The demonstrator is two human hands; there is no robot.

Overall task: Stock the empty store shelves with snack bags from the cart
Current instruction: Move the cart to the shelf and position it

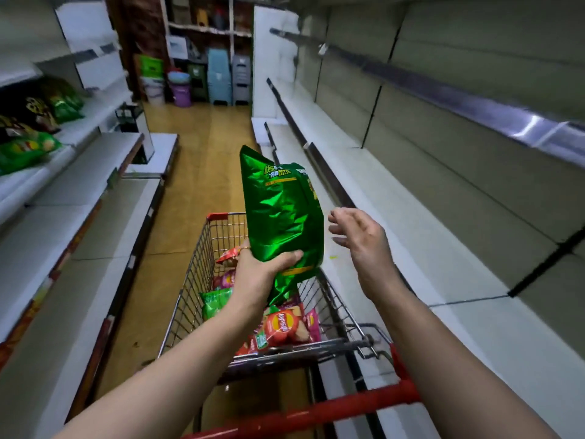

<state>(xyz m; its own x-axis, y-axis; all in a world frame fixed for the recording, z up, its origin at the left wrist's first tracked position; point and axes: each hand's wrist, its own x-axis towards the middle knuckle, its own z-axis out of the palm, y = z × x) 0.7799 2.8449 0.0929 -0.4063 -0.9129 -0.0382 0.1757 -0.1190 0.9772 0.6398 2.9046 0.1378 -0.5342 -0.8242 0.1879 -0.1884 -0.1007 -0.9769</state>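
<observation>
Green snack bag [281,213] is up in the air above the cart [196,280], upright, tilted a bit to the right, foil side facing me. My left hand [256,274] grips it near the bottom edge: thumb across the front, fingers curled behind. Orange ring visible on one finger.

My right hand [357,236] is just beside the bag's right edge, not touching. Fingers relaxed and slightly spread, palm turned toward the bag, nothing in it.

Below, the cart basket holds more bags: a red one [285,327] on top near me, pink ones [311,321] next to it, a small green one [215,301] on the left side. Red cart handle [316,410] sits across the bottom between my forearms.

Right shelves [411,223] are bare white boards running down the aisle. Left shelves [47,236] carry a few green and dark bags [28,147] on an upper level. Stacked plastic stools and buckets [196,80] at the far end of the aisle.
</observation>
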